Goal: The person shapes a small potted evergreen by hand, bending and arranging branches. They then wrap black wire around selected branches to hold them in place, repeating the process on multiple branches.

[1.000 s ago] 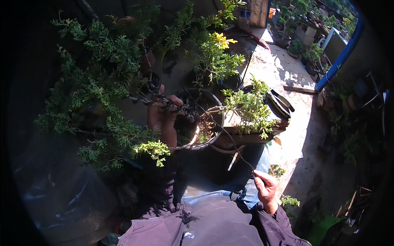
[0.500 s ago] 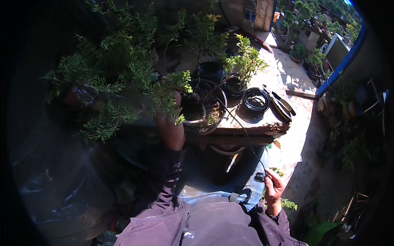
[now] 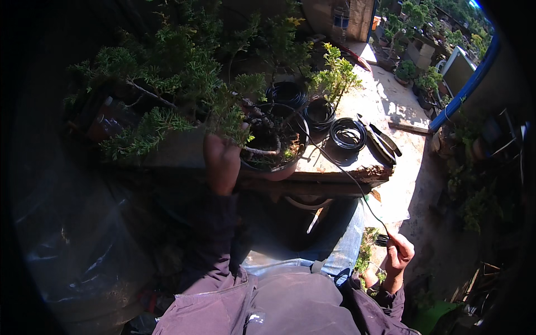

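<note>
A small conifer (image 3: 162, 84) in a round pot (image 3: 276, 172) stands on the wooden bench, its branches spreading left. My left hand (image 3: 222, 162) reaches into the foliage beside the bent stem; its fingers look curled, but leaves cover what they hold. My right hand (image 3: 400, 254) is closed in a pinch on a black wire (image 3: 349, 174), low on the right. A small coil (image 3: 382, 240) of wire hangs by those fingers. From there the wire runs up left to the plant, where its end is lost among the branches.
Coils of black wire (image 3: 348, 134) and dark-handled pliers (image 3: 382, 142) lie on the bench (image 3: 335, 177) right of the pot. Behind is a small yellow-green plant (image 3: 338, 75). A blue pole (image 3: 463, 92) rises at the right, with potted plants (image 3: 427, 84) beyond.
My right hand has moved right and slightly down with the wire, which now slants farther right. My left hand has shifted a little left, and the branches have moved with the plant.
</note>
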`<state>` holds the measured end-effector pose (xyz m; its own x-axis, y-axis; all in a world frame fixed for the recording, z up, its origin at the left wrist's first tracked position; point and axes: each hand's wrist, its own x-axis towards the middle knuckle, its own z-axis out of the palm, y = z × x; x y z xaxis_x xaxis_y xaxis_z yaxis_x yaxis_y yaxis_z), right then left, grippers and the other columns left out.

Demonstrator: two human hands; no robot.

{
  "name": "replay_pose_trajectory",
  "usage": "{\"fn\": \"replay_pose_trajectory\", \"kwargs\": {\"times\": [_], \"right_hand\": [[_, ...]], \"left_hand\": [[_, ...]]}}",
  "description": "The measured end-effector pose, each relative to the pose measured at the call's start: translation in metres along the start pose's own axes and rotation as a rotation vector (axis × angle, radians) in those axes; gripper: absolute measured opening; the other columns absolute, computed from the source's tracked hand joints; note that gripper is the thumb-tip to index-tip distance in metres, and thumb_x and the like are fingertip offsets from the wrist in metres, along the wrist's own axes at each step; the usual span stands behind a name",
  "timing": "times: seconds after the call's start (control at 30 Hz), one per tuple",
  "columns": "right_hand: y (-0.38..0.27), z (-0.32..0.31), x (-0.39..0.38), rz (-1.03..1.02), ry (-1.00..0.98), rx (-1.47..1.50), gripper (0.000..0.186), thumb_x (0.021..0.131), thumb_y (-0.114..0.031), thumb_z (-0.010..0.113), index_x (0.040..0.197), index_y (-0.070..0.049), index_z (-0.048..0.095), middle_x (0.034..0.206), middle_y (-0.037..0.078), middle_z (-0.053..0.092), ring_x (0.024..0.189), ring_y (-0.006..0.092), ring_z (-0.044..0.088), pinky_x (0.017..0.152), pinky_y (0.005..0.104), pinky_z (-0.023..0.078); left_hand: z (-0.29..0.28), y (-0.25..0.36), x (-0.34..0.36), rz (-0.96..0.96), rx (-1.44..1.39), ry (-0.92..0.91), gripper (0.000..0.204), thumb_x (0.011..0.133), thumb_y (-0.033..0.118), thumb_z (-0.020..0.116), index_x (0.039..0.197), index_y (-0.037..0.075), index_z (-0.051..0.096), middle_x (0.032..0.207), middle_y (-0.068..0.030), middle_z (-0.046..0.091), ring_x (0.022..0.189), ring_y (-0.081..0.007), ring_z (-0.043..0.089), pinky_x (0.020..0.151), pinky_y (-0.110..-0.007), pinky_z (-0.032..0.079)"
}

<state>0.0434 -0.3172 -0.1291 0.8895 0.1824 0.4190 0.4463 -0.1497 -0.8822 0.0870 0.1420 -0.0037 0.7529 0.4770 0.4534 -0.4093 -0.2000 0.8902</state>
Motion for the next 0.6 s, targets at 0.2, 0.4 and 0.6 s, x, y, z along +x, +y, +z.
{"fn": "replay_pose_trajectory", "kwargs": {"times": [0.2, 0.4, 0.6], "right_hand": [[-0.007, -0.009, 0.006, -0.018, -0.034, 0.0, 0.032, 0.08, 0.008, 0.055, 0.109, 0.011, 0.069, 0.089, 0.008, 0.065, 0.069, 0.0098, 0.053, 0.065, 0.0226, 0.042], [-0.009, -0.009, 0.005, -0.003, -0.007, 0.011, 0.031, 0.08, 0.008, 0.056, 0.108, 0.011, 0.069, 0.091, 0.009, 0.067, 0.071, 0.0107, 0.056, 0.068, 0.0233, 0.044], [-0.001, -0.014, -0.002, 0.002, 0.007, 0.019, 0.028, 0.081, 0.005, 0.059, 0.106, 0.01, 0.07, 0.09, 0.01, 0.068, 0.07, 0.0111, 0.057, 0.066, 0.0233, 0.045]], "left_hand": [[0.003, 0.006, 0.002, -0.001, 0.064, -0.032, 0.028, 0.093, 0.004, 0.069, 0.12, -0.001, 0.063, 0.115, -0.0097, 0.07, 0.107, -0.0193, 0.064, 0.096, -0.033, 0.049], [-0.003, -0.002, 0.008, -0.036, 0.043, -0.087, 0.034, 0.094, 0.005, 0.068, 0.126, -0.002, 0.059, 0.112, -0.0097, 0.07, 0.106, -0.0195, 0.064, 0.097, -0.033, 0.048], [-0.024, -0.028, 0.051, -0.087, -0.22, -0.445, 0.069, 0.094, 0.012, 0.068, 0.151, -0.002, 0.032, 0.114, -0.0125, 0.068, 0.112, -0.022, 0.062, 0.104, -0.036, 0.044]]}}
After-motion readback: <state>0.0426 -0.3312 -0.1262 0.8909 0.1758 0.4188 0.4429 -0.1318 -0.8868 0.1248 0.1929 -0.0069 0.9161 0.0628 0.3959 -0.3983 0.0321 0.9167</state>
